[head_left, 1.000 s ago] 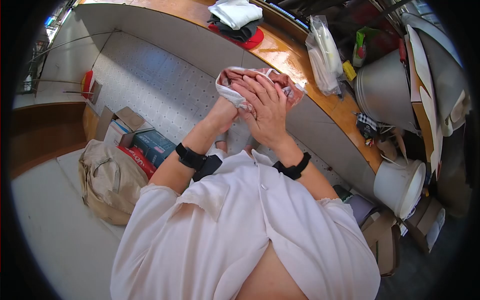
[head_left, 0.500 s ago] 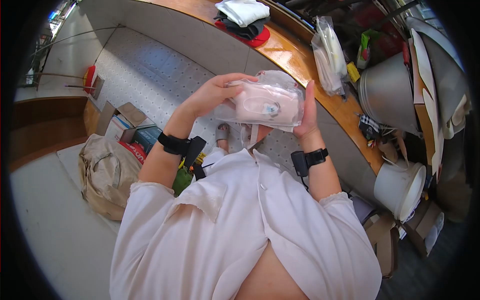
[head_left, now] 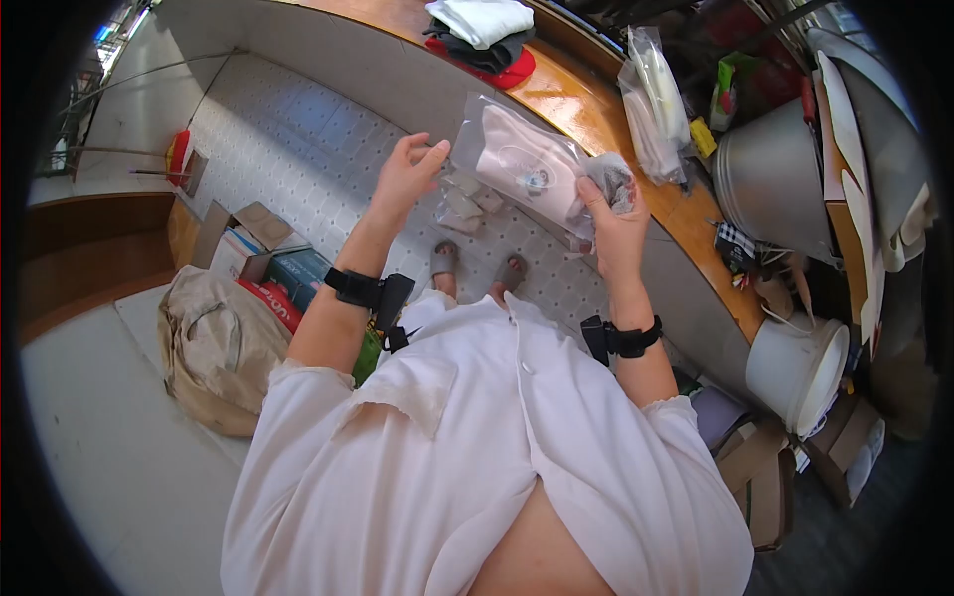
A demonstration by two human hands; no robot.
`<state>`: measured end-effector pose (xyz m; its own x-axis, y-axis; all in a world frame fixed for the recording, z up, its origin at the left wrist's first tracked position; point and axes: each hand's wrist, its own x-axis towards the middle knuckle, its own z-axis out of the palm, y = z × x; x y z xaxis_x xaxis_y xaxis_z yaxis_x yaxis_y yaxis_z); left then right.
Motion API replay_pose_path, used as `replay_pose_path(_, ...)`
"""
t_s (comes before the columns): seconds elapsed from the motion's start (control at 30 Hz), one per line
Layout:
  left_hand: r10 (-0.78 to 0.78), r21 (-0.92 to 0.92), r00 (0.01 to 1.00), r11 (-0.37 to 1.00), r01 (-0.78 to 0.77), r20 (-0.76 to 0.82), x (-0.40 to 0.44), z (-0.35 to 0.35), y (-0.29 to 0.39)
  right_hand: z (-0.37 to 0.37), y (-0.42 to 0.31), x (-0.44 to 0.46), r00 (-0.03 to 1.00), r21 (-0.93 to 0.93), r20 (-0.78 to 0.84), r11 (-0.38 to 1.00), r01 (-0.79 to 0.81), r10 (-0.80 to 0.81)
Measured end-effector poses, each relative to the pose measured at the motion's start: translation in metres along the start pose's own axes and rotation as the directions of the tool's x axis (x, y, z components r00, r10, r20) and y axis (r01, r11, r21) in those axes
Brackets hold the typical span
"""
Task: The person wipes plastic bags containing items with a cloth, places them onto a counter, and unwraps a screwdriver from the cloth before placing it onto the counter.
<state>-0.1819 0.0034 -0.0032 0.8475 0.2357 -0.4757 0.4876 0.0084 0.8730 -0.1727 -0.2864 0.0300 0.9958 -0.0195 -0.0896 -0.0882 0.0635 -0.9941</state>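
My right hand [head_left: 621, 230] grips a clear plastic bag of pale pink socks [head_left: 517, 159] by its lower right end, with the thumb on top. A bunched grey, fabric-like bundle [head_left: 612, 179] sits against the same hand, beside the bag; its kind is not clear. To the left, my left hand [head_left: 407, 177] is raised with fingers apart, just off the bag's left edge. Below the bag, a small clear plastic packet with whitish contents [head_left: 463, 205] shows over the floor; what supports it cannot be seen.
A wooden ledge [head_left: 566, 99] carries folded white and dark cloth [head_left: 482, 25] and another plastic package [head_left: 656, 109]. To the right stand a metal pot [head_left: 765, 184] and a white bucket [head_left: 795, 368]. Boxes [head_left: 263, 243] and a tan cloth bag [head_left: 219, 348] lie at left.
My left hand has let go of the bag and moved left. The bag has tilted, its left end higher, held by my right hand alone. The grey bundle and small packet now show more clearly.
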Motion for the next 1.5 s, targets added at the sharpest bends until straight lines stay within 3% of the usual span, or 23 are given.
replay_pose_path(0.03,0.005,0.000,1.000,1.000,-0.005,0.002,-0.002,0.004,0.002,0.002,0.002,-0.001,0.989,-0.139,-0.043,0.981,0.134,-0.141)
replay_pose_path(0.07,-0.168,-0.310,0.925,0.909,0.279,0.340,-0.008,0.010,0.002,0.007,0.010,-0.004,0.944,-0.335,0.026,0.887,0.319,-0.330)
replay_pose_path(0.1,-0.187,-0.463,0.722,0.656,0.596,0.666,-0.015,0.017,0.003,0.016,0.005,-0.013,0.945,-0.333,0.029,0.888,0.316,-0.325)
replay_pose_path(0.17,-0.107,-0.577,0.783,0.616,0.536,0.613,-0.009,0.052,-0.006,0.033,-0.011,-0.033,0.774,-0.515,0.501,0.585,0.626,-0.388)
replay_pose_path(0.2,-0.023,-0.682,0.836,0.567,0.463,0.549,-0.006,0.063,-0.009,0.036,-0.002,-0.034,0.771,-0.512,0.503,0.585,0.629,-0.390)
replay_pose_path(0.3,-0.125,-0.749,0.882,0.482,0.454,0.455,-0.010,0.060,-0.003,0.035,0.016,-0.040,0.808,-0.398,0.422,0.718,0.572,-0.410)
replay_pose_path(0.33,-0.135,-0.745,0.886,0.494,0.448,0.443,-0.011,0.056,-0.006,0.028,0.009,-0.040,0.945,-0.273,0.283,0.930,0.244,-0.165)
replay_pose_path(0.37,-0.137,-0.747,0.888,0.493,0.446,0.439,-0.010,0.053,-0.008,0.022,0.005,-0.040,0.973,-0.089,0.189,0.989,-0.120,0.135)
replay_pose_path(0.47,-0.178,-0.837,0.972,0.498,0.224,0.154,0.000,0.041,-0.012,0.006,-0.004,-0.035,0.995,0.055,0.079,0.996,-0.071,0.067)
replay_pose_path(0.57,-0.075,-0.755,0.986,0.635,0.163,0.150,0.005,0.036,-0.013,0.016,-0.045,-0.036,0.993,0.226,0.042,0.967,-0.118,0.112)
replay_pose_path(0.63,-0.064,-0.752,0.958,0.605,0.261,0.281,-0.004,0.044,-0.006,0.025,-0.047,-0.030,0.965,0.138,0.259,0.990,-0.012,-0.024)
replay_pose_path(0.67,-0.038,-0.738,0.913,0.577,0.351,0.405,-0.006,0.052,0.000,0.036,-0.037,-0.017,0.902,-0.144,0.360,0.940,0.308,-0.240)
replay_pose_path(0.7,-0.034,-0.731,0.908,0.580,0.359,0.418,-0.015,0.064,0.003,0.052,-0.027,-0.005,0.775,-0.371,0.505,0.714,0.593,-0.381)
replay_pose_path(0.8,0.183,-0.850,0.878,0.398,0.344,0.441,-0.020,0.083,-0.008,0.087,-0.017,-0.004,0.751,-0.578,0.485,0.481,0.660,-0.448)
replay_pose_path(1.0,0.227,-0.859,0.850,0.326,0.394,0.476,0.003,0.062,-0.055,0.079,0.017,-0.030,0.820,-0.486,0.428,0.668,0.564,-0.380)
replay_pose_path(1.07,0.163,-0.854,0.903,0.424,0.300,0.398,0.019,0.040,-0.046,0.063,0.023,-0.051,0.853,-0.369,0.513,0.873,0.317,-0.093)
replay_pose_path(1.1,0.210,-0.920,0.906,0.226,0.321,0.367,0.030,0.027,-0.039,0.054,0.035,-0.060,0.851,-0.369,0.517,0.873,0.319,-0.092)
replay_pose_path(1.2,0.352,-0.914,0.860,0.306,0.267,0.369,0.021,0.002,0.010,0.034,0.054,-0.054,0.898,-0.053,0.382,0.976,-0.212,0.216)
replay_pose_path(1.3,0.252,-0.856,0.866,0.415,0.307,0.432,0.003,0.006,0.021,0.036,-0.037,-0.011,0.947,0.366,0.184,0.876,-0.313,0.262)
replay_pose_path(1.33,0.257,-0.839,0.845,0.430,0.334,0.469,0.002,0.012,0.017,0.038,-0.051,-0.001,0.950,0.369,0.174,0.878,-0.306,0.258)
replay_pose_path(1.43,0.226,-0.784,0.787,0.431,0.447,0.574,-0.016,0.039,0.026,0.047,-0.055,0.028,0.987,0.373,0.132,0.918,-0.133,0.090)
replay_pose_path(1.47,0.193,-0.749,0.754,0.410,0.520,0.628,-0.022,0.051,0.031,0.056,-0.038,0.039,0.976,-0.020,0.099,0.981,0.194,-0.191)
replay_pose_path(1.5,0.197,-0.740,0.741,0.414,0.530,0.642,-0.024,0.065,0.031,0.062,-0.024,0.042,0.881,-0.407,0.177,0.782,0.472,-0.439)
